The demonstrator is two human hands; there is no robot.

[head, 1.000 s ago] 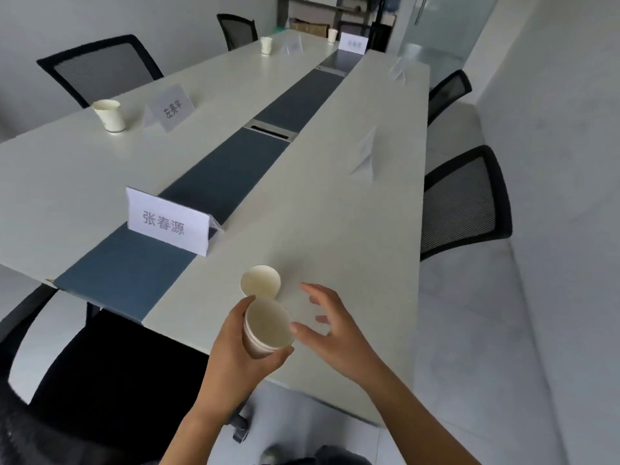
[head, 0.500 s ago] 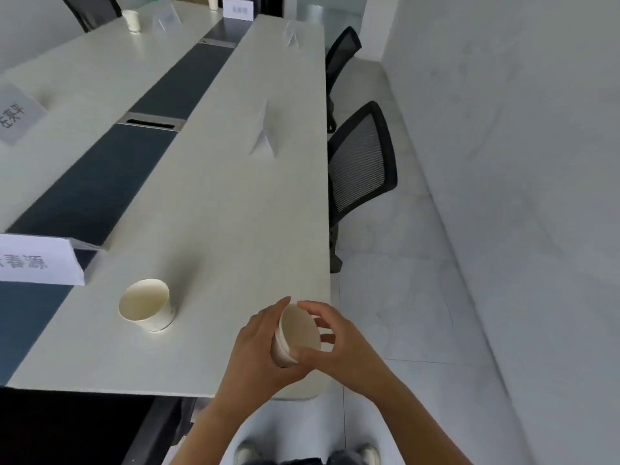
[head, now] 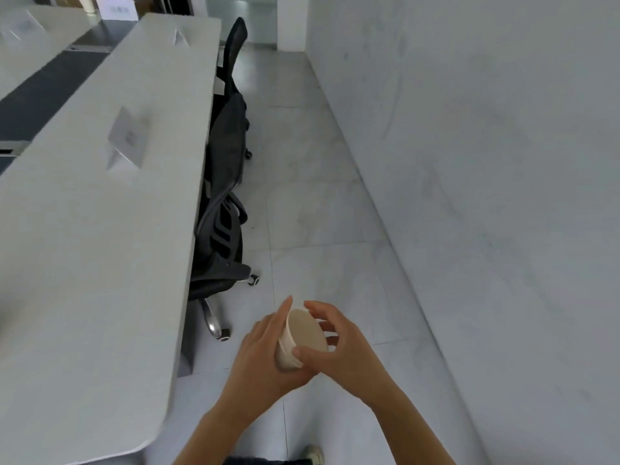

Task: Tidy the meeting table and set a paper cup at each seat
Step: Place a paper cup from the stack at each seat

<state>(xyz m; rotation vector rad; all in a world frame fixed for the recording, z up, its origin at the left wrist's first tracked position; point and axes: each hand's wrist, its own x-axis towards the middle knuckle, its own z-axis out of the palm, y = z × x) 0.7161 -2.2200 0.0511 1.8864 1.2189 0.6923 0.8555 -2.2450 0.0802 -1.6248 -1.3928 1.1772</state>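
A stack of cream paper cups (head: 303,333) is tilted on its side over the floor, to the right of the long white meeting table (head: 100,250). My left hand (head: 265,357) grips the stack round its body from the left. My right hand (head: 339,344) holds the rim of the top cup, thumb on the near edge and fingers curled over the far edge. Folded white name cards (head: 129,142) stand on the table; another name card (head: 180,37) stands farther along. No cup stands on the visible part of the table.
A black mesh office chair (head: 223,182) is pushed against the table's right edge, a second chair (head: 235,45) beyond it. A grey wall (head: 486,162) runs along the right, leaving a tiled floor aisle (head: 318,213) between chairs and wall.
The view has swung right along the table; the cup set down by the end seat and its name card have left view. Both hands carry the stack out over the floor, beside the table's corner.
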